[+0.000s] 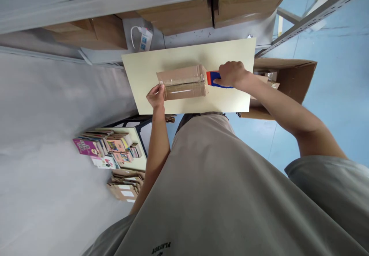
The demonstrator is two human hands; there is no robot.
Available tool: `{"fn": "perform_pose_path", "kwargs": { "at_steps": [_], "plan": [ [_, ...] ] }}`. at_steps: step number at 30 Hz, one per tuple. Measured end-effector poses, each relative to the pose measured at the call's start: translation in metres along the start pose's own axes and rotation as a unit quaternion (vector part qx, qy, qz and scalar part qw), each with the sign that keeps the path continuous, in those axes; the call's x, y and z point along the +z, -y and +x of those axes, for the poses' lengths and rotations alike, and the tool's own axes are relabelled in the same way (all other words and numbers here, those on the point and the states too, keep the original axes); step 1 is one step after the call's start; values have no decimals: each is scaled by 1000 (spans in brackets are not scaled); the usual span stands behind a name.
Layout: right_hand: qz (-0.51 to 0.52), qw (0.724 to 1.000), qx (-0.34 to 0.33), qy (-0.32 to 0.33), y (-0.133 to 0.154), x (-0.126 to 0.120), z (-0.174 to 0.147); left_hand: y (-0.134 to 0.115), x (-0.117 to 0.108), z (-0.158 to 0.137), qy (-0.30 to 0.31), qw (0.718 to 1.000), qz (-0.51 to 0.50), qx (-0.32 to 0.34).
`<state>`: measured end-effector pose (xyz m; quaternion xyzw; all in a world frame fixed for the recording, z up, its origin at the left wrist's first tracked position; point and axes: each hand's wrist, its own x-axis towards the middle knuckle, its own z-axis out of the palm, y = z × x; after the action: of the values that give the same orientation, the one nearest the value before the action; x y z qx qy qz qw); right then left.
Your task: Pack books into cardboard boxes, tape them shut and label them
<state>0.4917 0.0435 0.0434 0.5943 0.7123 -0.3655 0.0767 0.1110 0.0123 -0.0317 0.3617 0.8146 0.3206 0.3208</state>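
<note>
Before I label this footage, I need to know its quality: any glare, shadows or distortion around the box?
In the head view, bright glints on the box, likely glare off tape; in the head view, a soft shadow on the board beside it; in the head view, wide-angle stretching, plain in the shirt.

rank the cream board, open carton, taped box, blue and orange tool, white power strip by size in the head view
1. Cream board
2. Open carton
3. Taped box
Smallest, unranked: blue and orange tool and white power strip; they look close in size, and the right hand partly hides the tool.
</note>
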Motion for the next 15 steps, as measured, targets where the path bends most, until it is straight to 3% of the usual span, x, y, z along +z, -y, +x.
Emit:
{"fn": "perform_pose_path", "kwargs": {
  "at_steps": [7, 15],
  "plan": [
    [-18, 999, 44, 6, 32, 10, -4, -1, 0, 1, -7, 1000, 17, -6],
    [-70, 989, 119, 45, 51, -2, -7, -9, -5, -7, 4, 999, 42, 19]
  ]
}}
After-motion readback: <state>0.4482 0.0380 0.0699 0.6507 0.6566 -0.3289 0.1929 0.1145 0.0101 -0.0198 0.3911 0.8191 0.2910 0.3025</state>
